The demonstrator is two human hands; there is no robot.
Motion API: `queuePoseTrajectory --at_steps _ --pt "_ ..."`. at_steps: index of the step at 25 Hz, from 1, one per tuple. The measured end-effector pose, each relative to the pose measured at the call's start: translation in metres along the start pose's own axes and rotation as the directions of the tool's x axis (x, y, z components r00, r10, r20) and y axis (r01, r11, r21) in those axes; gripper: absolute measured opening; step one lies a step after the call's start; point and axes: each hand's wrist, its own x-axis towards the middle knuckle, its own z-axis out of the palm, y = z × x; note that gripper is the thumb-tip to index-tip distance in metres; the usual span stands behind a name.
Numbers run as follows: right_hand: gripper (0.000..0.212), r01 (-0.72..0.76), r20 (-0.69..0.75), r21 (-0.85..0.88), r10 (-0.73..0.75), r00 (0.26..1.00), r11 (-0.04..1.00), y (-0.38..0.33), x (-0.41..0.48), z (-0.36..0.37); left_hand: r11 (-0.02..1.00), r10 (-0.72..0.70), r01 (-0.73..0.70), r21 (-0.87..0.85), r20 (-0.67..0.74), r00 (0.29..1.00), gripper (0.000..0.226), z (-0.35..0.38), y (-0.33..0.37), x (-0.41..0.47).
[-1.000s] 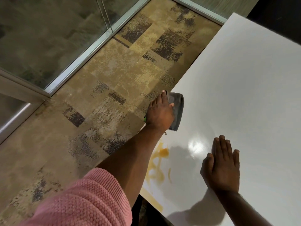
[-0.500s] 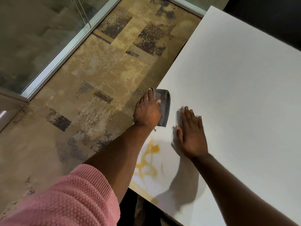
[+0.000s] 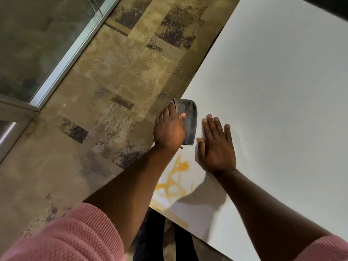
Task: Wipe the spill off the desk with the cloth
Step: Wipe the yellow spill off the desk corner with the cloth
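Grey cloth [image 3: 189, 121] pinned under left hand [image 3: 169, 129] at desk [image 3: 273, 91] edge, fingers flat together. Right hand [image 3: 216, 146] now shifted beside cloth, fingers slightly spread. Yellow spill [image 3: 175, 183] untouched, nearer body.

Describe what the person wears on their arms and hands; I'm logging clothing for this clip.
Both arms have pink knitted sleeves with a ribbed, textured weave, pushed up so the forearms are bare. The left hand and right hand are bare: no gloves, and no rings, watch or bracelets visible.

Dim warm light, soft arm shadows on desk [image 3: 273, 91], wide-angle edge warp.
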Motion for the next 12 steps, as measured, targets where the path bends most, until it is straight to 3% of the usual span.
queuePoseTrajectory --at_steps 3,8,12 --pt "0.066 0.002 0.006 -0.009 -0.002 1.0 1.0 0.001 0.001 0.0 0.999 -0.037 0.037 0.016 0.023 0.999 0.06 -0.007 -0.013 -0.02" --pt "0.066 0.005 -0.031 -0.004 -0.005 1.0 1.0 0.002 0.001 0.005 0.999 0.041 -0.039 -0.026 0.094 0.995 0.054 -0.012 0.003 0.018" --pt "0.066 0.023 -0.062 -0.016 -0.024 0.998 1.0 0.003 -0.001 0.011 0.999 0.047 -0.047 0.001 0.074 0.996 0.051 -0.011 -0.002 0.017"
